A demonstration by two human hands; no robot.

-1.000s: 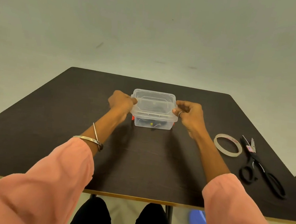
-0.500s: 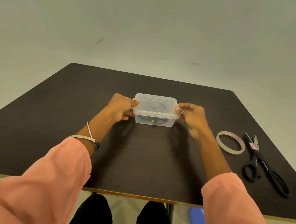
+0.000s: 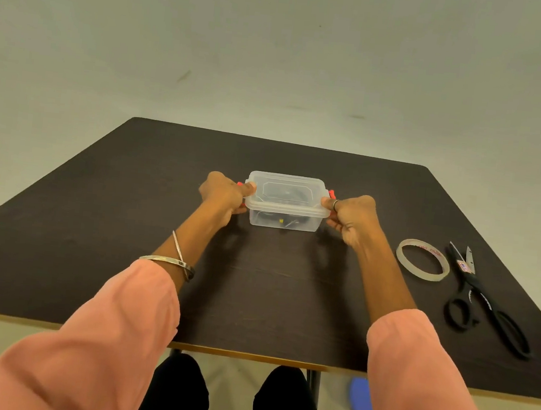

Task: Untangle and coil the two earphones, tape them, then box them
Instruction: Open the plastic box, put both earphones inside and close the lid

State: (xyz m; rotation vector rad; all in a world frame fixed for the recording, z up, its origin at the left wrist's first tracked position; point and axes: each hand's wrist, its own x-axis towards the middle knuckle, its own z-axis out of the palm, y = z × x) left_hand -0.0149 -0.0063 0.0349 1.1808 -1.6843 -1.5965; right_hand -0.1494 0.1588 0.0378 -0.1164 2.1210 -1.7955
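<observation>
Here the left hand (image 3: 225,196) sits at the nine o'clock end of the box (image 3: 285,206), its thumb laid on the lid's edge and its fingers curled under by the red latch (image 3: 240,184), a pinch that looks meant to press the lid down or snap that latch. The box stands on the table (image 3: 127,223) with its clear lid (image 3: 285,191) on; a dark coil, probably the earphones (image 3: 280,221), shows dimly through the wall, so the boxing seems nearly finished. At three o'clock the right hand (image 3: 353,218) mirrors the grip, thumb on the rim, fingers tucked below; holding both ends at once keeps the light box from sliding. Farther toward three o'clock, well apart from the box, lie the tape roll (image 3: 422,260) and, just beside it, the scissors (image 3: 486,301), set within reach but out of the way.
</observation>
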